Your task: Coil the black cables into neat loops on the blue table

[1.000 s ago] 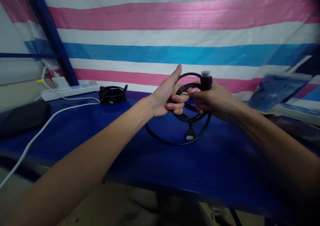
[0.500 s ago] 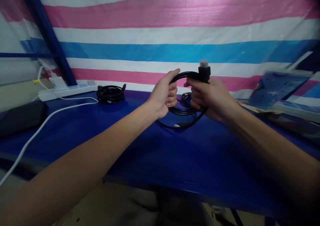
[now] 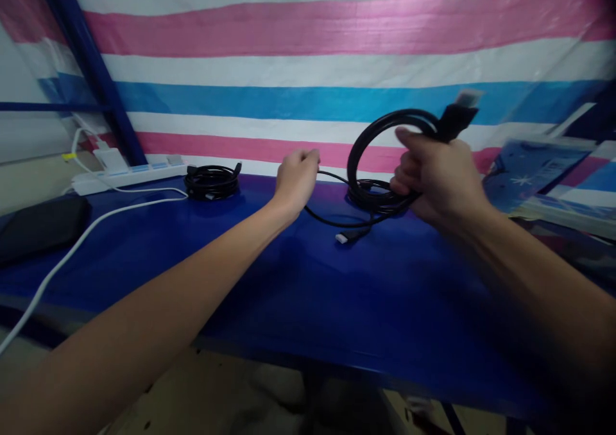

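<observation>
My right hand point(image 3: 440, 175) is closed around a looped black cable point(image 3: 357, 145), held up above the blue table point(image 3: 308, 294). Its thick plug point(image 3: 455, 120) has a pale tip, sticks up past my thumb and looks like an HDMI connector. Lower and to the left, my left hand point(image 3: 296, 181) is closed on a thin strand of cable that runs across to the right. Under the held loop, more black cable point(image 3: 380, 204) lies coiled on the table; which strands belong to which cable I cannot tell. A second plug point(image 3: 352, 237) with a pale tip rests in front.
Back left lies another coiled black cable point(image 3: 212, 183), near a white power strip point(image 3: 129, 177) with a charger point(image 3: 111, 159) and white cord point(image 3: 96, 226). A dark flat case point(image 3: 43, 230) is far left. At right stands a blue printed packet point(image 3: 534, 169). A striped sheet point(image 3: 289, 101) hangs behind.
My hands have moved apart: the right went up and right with the loop and plug, the left shifted slightly left and let go of the loop's thick bundle, keeping a thin strand.
</observation>
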